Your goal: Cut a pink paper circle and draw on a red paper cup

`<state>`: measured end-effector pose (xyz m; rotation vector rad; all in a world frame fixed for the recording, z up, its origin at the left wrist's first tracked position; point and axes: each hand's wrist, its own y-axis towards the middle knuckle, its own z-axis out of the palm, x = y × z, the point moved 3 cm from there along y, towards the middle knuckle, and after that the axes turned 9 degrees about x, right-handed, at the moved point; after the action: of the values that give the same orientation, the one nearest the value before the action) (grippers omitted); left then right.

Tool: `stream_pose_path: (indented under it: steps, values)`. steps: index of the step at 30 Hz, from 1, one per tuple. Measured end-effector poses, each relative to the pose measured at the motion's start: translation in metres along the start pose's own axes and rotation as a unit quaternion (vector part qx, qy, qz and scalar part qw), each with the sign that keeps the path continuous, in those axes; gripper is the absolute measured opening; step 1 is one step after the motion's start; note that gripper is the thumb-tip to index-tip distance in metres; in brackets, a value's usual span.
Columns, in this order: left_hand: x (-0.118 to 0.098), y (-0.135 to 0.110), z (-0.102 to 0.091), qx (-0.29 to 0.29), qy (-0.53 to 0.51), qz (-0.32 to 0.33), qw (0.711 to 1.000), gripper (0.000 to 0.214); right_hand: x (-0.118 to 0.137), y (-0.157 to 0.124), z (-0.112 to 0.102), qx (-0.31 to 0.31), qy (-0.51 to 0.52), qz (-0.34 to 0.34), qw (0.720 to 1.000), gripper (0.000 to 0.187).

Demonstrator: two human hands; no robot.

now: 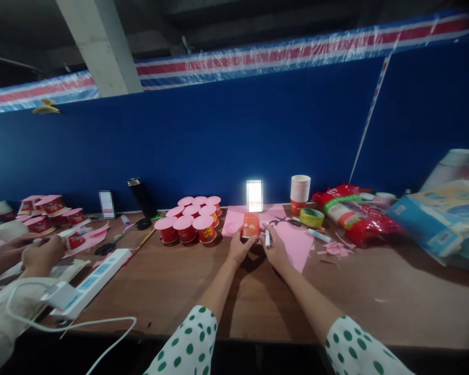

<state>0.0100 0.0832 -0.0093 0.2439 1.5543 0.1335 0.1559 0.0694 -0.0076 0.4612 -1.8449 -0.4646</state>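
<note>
My left hand (239,250) is closed around a red-orange paper cup (251,224) with a pale printed design. Just to its right, my right hand (275,248) grips a short white pen-like stick (267,238), upright between thumb and fingers; whether it is a marker or a glue pen I cannot tell. Sheets of pink paper (299,245) lie behind and beside both hands. Dark-handled scissors (283,221) rest on the paper. A bright phone (254,196) stands upright behind the cup.
Red cups topped with pink discs (185,229) stand in rows at left. Stacked paper cups (300,188), yellow tape (311,217), red bags (361,219) and a blue package (441,219) sit at right. A power strip (96,281) lies near a co-worker's hands (42,255).
</note>
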Motion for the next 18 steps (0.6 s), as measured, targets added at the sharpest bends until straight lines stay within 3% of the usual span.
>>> stream_pose_path:
  steps: [18]
  values:
    - [-0.0064, -0.0015, 0.0009, -0.016, 0.059, 0.005, 0.998, 0.055, -0.0021, -0.0003, 0.0018, 0.009, -0.013, 0.006, 1.000, 0.043]
